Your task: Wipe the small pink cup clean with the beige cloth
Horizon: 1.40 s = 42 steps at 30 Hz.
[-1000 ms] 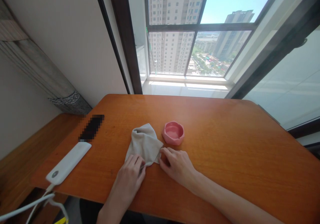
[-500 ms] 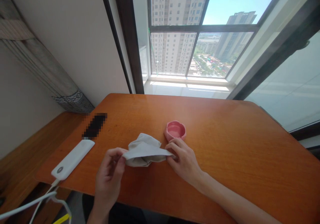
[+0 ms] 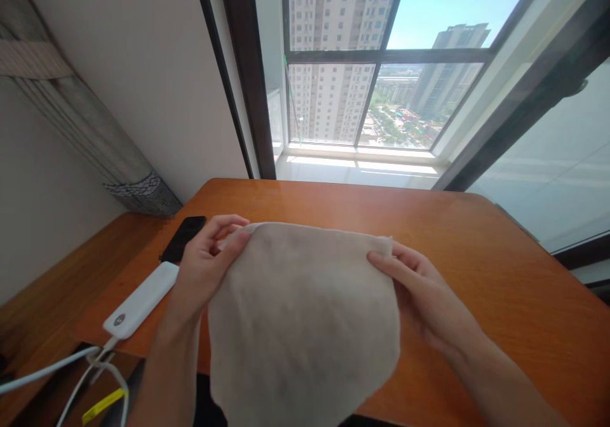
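Observation:
A pale, off-white cloth (image 3: 305,312) hangs spread out between my hands, its top edge pulled nearly straight. My left hand (image 3: 216,249) pinches the upper left corner, thumb on the near side. At the upper right corner my right hand (image 3: 412,274) grips the cloth between thumb and fingers. The lower part of the cloth drapes down past the table's front edge. The pink dish seen earlier is hidden behind the cloth.
A white power bank (image 3: 140,303) with a cable (image 3: 107,357) lies on the wooden table (image 3: 476,274) at the left. Beyond it is a black phone (image 3: 183,239). A window (image 3: 357,103) stands behind the table, and a curtain (image 3: 90,109) hangs at the left.
The crumpled cloth has been raised and opened out into a hanging sheet. My hands have moved up and farther apart, and the cloth now covers the pink dish from view.

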Available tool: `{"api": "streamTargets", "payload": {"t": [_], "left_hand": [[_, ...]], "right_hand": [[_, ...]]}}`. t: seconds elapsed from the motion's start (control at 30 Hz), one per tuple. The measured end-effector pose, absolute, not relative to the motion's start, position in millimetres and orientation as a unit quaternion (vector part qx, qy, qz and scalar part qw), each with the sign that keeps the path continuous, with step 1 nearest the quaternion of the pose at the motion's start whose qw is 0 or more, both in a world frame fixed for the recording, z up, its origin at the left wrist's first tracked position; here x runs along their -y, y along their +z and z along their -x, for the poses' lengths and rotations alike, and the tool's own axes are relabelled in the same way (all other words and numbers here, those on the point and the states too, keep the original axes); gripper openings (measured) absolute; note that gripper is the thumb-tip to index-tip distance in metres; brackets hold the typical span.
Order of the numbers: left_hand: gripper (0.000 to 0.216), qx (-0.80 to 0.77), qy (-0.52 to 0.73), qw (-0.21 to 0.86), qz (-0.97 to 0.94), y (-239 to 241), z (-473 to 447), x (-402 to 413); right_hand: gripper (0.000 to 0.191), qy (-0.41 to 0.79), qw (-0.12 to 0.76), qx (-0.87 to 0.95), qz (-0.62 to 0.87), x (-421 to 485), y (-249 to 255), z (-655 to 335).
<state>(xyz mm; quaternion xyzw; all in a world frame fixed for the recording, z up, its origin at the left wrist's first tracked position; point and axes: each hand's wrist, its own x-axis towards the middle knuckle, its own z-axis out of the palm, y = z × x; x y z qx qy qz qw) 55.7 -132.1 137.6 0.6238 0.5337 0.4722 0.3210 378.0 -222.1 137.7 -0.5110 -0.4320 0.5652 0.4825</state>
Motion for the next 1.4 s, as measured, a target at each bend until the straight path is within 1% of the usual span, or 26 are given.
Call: {"api": "streamTargets", "payload": {"t": [0.03, 0.1, 0.13, 0.17, 0.2, 0.23, 0.27, 0.3, 0.33, 0.37, 0.4, 0.47, 0.53, 0.57, 0.63, 0.67, 0.73, 0.8, 0.87, 0.97, 1.0, 1.07, 1.13, 1.23, 1.33, 1.4], "left_hand": [[0.042, -0.535, 0.445, 0.295, -0.655, 131, -59, 121], [0.047, -0.530, 0.411, 0.191, -0.717, 114, -67, 113], [0.046, -0.536, 0.407, 0.128, -0.728, 104, -73, 119], [0.038, -0.534, 0.401, 0.090, -0.739, 93, -81, 132], [0.029, -0.515, 0.387, 0.084, -0.760, 81, -89, 149], [0.024, -0.478, 0.358, 0.108, -0.795, 69, -98, 170], [0.023, -0.427, 0.315, 0.144, -0.835, 56, -106, 193], [0.037, -0.382, 0.263, 0.178, -0.868, 43, -114, 214], [0.061, -0.357, 0.234, 0.184, -0.885, 30, -120, 233], [0.081, -0.350, 0.219, 0.166, -0.895, 18, -123, 249], [0.087, -0.352, 0.211, 0.148, -0.900, 8, -124, 259], [0.083, -0.344, 0.211, 0.133, -0.905, -5, -116, 269], [0.069, -0.299, 0.199, 0.135, -0.923, -8, -100, 270], [0.055, -0.283, 0.202, 0.136, -0.928, -6, -90, 268], [0.018, -0.276, 0.215, 0.145, -0.926, 3, -68, 266], [0.005, -0.266, 0.231, 0.156, -0.923, 8, -57, 265], [0.014, -0.283, 0.223, 0.201, -0.911, 20, -34, 263], [0.010, -0.349, 0.233, 0.222, -0.880, 28, -10, 262], [0.008, -0.412, 0.268, 0.238, -0.838, 31, 14, 261], [0.017, -0.451, 0.270, 0.302, -0.795, 28, 44, 264], [0.019, -0.452, 0.274, 0.318, -0.787, 26, 52, 266], [0.020, -0.461, 0.285, 0.332, -0.772, 25, 60, 268], [0.018, -0.498, 0.292, 0.329, -0.748, 26, 59, 267], [0.025, -0.575, 0.313, 0.308, -0.690, 32, 44, 249], [0.039, -0.622, 0.349, 0.282, -0.642, 35, 23, 216], [0.042, -0.644, 0.327, 0.268, -0.638, 35, 11, 190]], "right_hand": [[0.041, 0.565, 0.468, 0.439, 0.519, 215, 127, -381], [0.045, 0.537, 0.440, 0.470, 0.545, 202, 102, -388], [0.047, 0.514, 0.433, 0.479, 0.565, 198, 89, -392], [0.048, 0.483, 0.434, 0.486, 0.585, 196, 77, -396], [0.052, 0.465, 0.426, 0.492, 0.600, 196, 68, -400], [0.058, 0.453, 0.421, 0.496, 0.609, 198, 61, -404], [0.064, 0.443, 0.416, 0.504, 0.613, 201, 56, -408], [0.067, 0.437, 0.410, 0.517, 0.611, 205, 54, -411], [0.066, 0.430, 0.403, 0.535, 0.605, 208, 53, -414], [0.061, 0.422, 0.395, 0.558, 0.595, 211, 54, -417], [0.054, 0.412, 0.386, 0.585, 0.582, 214, 56, -420], [0.042, 0.385, 0.360, 0.645, 0.553, 217, 60, -425], [0.036, 0.330, 0.332, 0.708, 0.528, 218, 60, -428], [0.034, 0.291, 0.319, 0.740, 0.516, 219, 58, -429], [0.032, 0.200, 0.301, 0.795, 0.487, 223, 53, -428], [0.031, 0.153, 0.297, 0.816, 0.471, 227, 50, -427], [0.028, 0.074, 0.294, 0.841, 0.447, 237, 47, -421], [0.027, 0.035, 0.288, 0.855, 0.429, 250, 48, -413], [0.025, 0.052, 0.264, 0.877, 0.398, 263, 53, -402], [0.012, 0.119, 0.197, 0.917, 0.325, 279, 56, -386], [0.010, 0.144, 0.185, 0.924, 0.303, 284, 55, -381], [0.014, 0.199, 0.193, 0.918, 0.283, 293, 50, -374], [0.015, 0.255, 0.228, 0.884, 0.319, 297, 44, -370], [0.018, 0.323, 0.264, 0.787, 0.455, 289, 41, -368], [0.033, 0.370, 0.280, 0.694, 0.549, 261, 40, -368], [0.040, 0.362, 0.289, 0.675, 0.574, 239, 36, -367]]}}
